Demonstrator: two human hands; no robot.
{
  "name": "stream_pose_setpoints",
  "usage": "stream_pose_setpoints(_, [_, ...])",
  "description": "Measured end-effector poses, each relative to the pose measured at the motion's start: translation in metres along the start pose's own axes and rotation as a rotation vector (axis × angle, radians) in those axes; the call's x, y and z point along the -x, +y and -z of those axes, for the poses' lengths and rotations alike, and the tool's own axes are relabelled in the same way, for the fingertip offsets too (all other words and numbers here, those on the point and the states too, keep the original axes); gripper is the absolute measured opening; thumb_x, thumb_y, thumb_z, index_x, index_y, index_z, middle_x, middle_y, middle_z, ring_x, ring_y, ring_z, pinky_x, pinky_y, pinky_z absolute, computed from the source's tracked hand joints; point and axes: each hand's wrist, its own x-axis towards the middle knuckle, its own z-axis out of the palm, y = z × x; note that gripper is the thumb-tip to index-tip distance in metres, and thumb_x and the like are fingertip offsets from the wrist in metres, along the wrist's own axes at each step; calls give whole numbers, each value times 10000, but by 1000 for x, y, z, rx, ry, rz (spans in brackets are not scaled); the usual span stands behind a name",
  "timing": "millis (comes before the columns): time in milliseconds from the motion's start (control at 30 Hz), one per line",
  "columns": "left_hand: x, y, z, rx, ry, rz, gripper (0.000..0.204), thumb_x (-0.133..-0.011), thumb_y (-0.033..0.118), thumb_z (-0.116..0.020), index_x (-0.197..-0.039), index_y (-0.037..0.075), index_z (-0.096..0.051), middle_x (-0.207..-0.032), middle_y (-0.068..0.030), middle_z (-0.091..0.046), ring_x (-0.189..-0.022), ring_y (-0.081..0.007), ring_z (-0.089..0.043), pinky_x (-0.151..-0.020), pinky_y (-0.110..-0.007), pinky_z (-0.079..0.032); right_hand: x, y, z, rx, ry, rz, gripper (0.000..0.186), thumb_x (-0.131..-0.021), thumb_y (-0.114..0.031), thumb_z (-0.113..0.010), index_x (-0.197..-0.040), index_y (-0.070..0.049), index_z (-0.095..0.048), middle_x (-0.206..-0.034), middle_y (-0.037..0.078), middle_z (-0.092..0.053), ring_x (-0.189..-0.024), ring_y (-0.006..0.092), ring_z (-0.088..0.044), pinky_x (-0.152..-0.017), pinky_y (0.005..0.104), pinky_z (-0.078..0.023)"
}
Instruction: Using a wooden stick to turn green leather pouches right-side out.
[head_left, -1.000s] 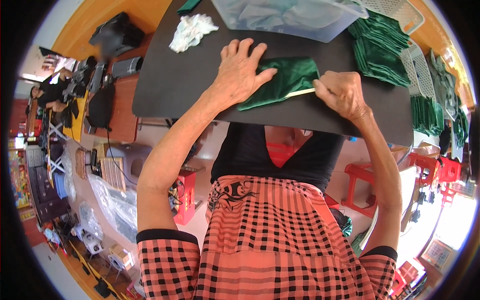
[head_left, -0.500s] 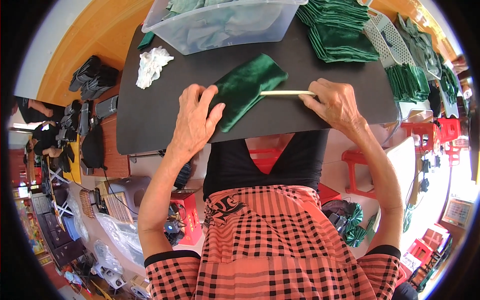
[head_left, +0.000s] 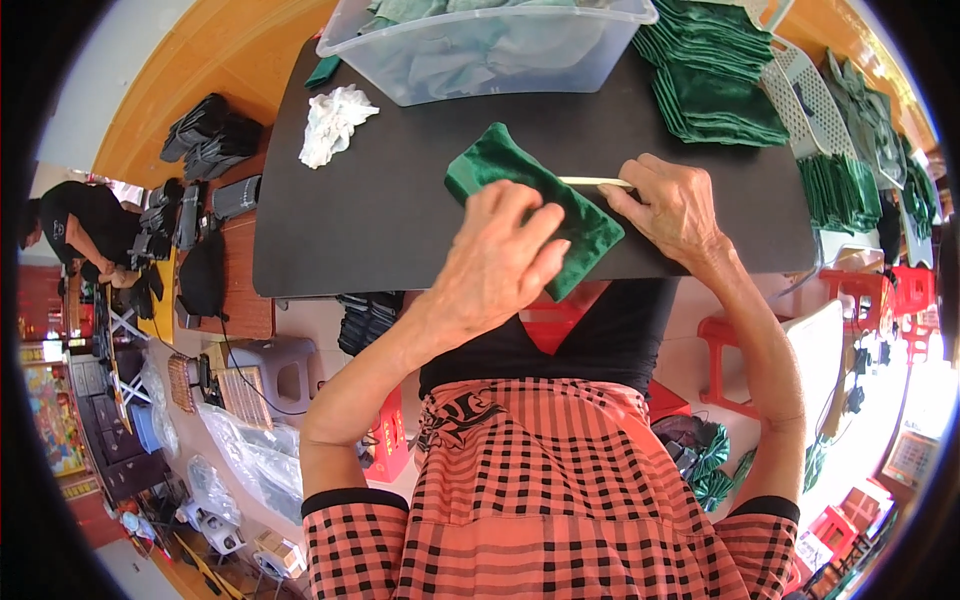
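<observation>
A small green velvet pouch (head_left: 592, 228) lies slanted at the near edge of the dark table, its lower corner reaching past the edge. My left hand (head_left: 503, 245) is over it, fingers bent and gripping the fabric; the fingertips partly cover it. In my right hand (head_left: 672, 205) is a thin pale stick (head_left: 596, 181), pinched between thumb and fingers. The stick points left, and its far end meets the pouch's upper right side. I cannot tell how far it goes inside.
A clear plastic bin (head_left: 500, 60) of green fabric pieces stands at the table's far side. Stacked green pouches (head_left: 715, 100) lie at the far right, a crumpled white cloth (head_left: 335, 122) at the left. Red stools (head_left: 725, 360) stand beyond the right edge. Another person (head_left: 85, 235) works far left.
The pouch has turned so it slants the other way. My left hand has moved right onto it from its left edge. My right hand still holds the stick.
</observation>
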Motion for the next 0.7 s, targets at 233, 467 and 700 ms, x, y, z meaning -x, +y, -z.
stream_pose_setpoints(233, [3, -6, -20, 114, -41, 1, 303, -786, 81, -677, -1070, 12, -597, -1132, -138, -520, -1104, -335, -492, -935, -443, -413, -33, 19, -18, -69, -44, 211, 271, -757, -257, -743, -676, -70, -566, -635, 47, -521, -536, 244, -546, -466, 362, -423])
stream_pose_setpoints(467, [10, -6, -23, 89, -28, 9, 302, -791, 78, -667, -1076, 14, -589, -1155, -145, -498, -1119, -347, -483, -945, -452, -411, -34, 17, -22, -91, -48, 104, 192, -733, -157, -759, -707, -46, -605, -620, 68, -493, -503, 231, -496, -452, 355, -378])
stream_pose_setpoints(700, [5, -5, -23, 49, -60, -31, 312, -790, 78, -659, -1085, 12, -582, -1163, -144, -494, -1125, -343, -471, -953, -471, -411, -44, 19, -15, 15, -50, 277, 304, -746, -277, -749, -667, -79, -532, -621, 46, -493, -523, 231, -536, -448, 357, -407])
